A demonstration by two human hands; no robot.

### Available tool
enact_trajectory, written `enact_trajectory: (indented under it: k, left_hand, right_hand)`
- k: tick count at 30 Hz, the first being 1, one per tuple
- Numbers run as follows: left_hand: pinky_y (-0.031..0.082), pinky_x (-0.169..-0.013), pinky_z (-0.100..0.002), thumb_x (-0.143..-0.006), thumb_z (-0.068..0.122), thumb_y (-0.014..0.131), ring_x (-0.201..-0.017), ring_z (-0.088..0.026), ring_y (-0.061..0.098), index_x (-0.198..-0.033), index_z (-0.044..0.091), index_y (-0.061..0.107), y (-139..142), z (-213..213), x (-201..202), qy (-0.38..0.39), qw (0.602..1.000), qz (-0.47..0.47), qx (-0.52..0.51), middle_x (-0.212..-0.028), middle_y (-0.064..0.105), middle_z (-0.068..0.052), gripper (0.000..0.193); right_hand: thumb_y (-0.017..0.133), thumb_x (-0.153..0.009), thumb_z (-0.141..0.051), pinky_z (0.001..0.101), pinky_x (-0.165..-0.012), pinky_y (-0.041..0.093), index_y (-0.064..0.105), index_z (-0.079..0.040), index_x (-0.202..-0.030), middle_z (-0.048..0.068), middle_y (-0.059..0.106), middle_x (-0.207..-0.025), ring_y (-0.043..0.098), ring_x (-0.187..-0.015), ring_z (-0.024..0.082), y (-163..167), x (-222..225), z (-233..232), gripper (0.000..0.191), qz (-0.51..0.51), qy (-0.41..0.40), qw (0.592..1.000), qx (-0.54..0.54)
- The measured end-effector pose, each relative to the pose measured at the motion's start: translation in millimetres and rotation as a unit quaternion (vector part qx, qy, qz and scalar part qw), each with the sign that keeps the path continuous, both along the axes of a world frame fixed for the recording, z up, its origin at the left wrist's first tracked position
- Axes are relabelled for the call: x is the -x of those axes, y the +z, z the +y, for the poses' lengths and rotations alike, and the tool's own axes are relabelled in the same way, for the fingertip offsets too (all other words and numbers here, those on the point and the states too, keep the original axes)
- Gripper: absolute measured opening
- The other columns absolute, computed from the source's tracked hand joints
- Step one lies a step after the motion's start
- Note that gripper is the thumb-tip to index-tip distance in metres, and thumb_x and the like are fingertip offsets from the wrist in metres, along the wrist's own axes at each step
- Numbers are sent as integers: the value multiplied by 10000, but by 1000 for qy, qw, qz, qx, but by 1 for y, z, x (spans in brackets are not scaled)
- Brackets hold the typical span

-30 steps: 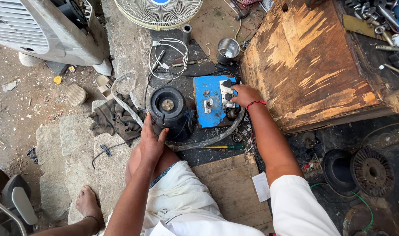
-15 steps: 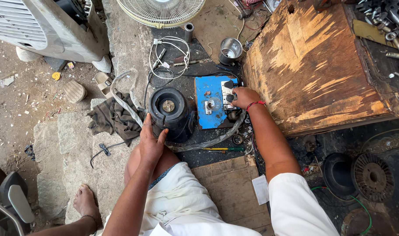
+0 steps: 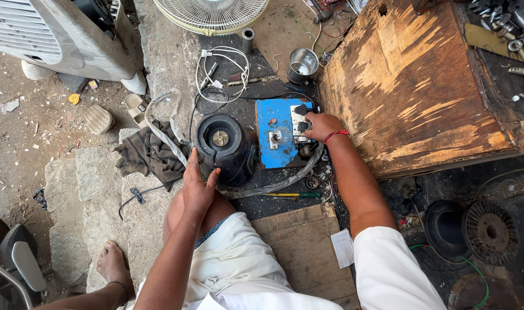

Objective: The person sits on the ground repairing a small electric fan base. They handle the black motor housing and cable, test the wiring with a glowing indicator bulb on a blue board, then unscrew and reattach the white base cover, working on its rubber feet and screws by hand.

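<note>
A black mixer-grinder base [image 3: 224,148] stands upright on dark ground just ahead of a seated person's knee, its metal drive coupling facing straight up, so its long axis runs vertical toward the camera. The left hand [image 3: 198,186] rests against the base's near side at six o'clock, fingers spread flat on the housing rather than wrapped around it. The base lies directly at twelve o'clock from this grip, and this hand is clearly the nearer one.

At three o'clock from the base, just beside it, lies a blue switchboard [image 3: 280,140] with a bulb holder and sockets. The right hand [image 3: 322,126], with a red thread at the wrist, reaches onto the board's right edge; its fingertips seem pressed together on a black plug or switch, though the view is too small to be sure.

A grey hose curls around the base. A large wooden box [image 3: 411,86] stands at three o'clock, a steel cup [image 3: 303,64] at one o'clock.
</note>
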State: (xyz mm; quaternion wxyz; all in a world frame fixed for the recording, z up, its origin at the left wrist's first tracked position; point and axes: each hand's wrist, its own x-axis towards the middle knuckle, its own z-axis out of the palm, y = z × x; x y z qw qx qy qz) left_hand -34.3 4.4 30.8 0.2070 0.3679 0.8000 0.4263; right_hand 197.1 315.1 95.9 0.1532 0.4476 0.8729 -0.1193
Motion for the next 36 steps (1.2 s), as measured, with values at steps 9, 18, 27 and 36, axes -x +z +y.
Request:
enact_trajectory:
  k: [9, 18, 27, 36]
  left_hand:
    - [341, -1185, -430, -888, 217, 783, -1459, -390, 394, -1603, 43, 287, 5, -1, 0, -8, 999, 23, -25, -1579, 412, -237, 888]
    - [359, -1175, -430, -894, 215, 790, -1438, -397, 426, -1602, 16, 296, 2, -2, 1, -13, 999, 25, -38, -1564, 445, -241, 886]
    - [368, -1168, -406, -878, 163, 782, -1440, -371, 450, -1601, -3, 298, 14, 0, 3, -27, 999, -24, -36, -1555, 449, -248, 886]
    - [341, -1199, -392, -844, 74, 742, -1459, -374, 421, -1606, 18, 271, 15, 7, 10, -18, 999, -30, -33, -1562, 432, -249, 896]
  right_hand:
    - [802, -793, -396, 513, -884, 545, 641, -80, -1209, 230, 725, -1078, 695, -1015, 425, 16, -14, -12, 547, 106, -118, 987, -38]
    - [814, -828, -365, 533, -785, 549, 653, -33, -1094, 239, 732, -972, 705, -902, 445, 12, -81, -90, 454, 217, -262, 924, -176]
    - [794, -857, -312, 341, -562, 487, 643, -18, -1157, 73, 719, -791, 636, -661, 145, -13, -193, -184, 447, 346, -421, 838, 31]
    - [757, -839, -444, 369, -523, 507, 678, -35, -1008, 76, 702, -844, 684, -643, 213, -55, -230, -253, 449, 234, -584, 744, 225]
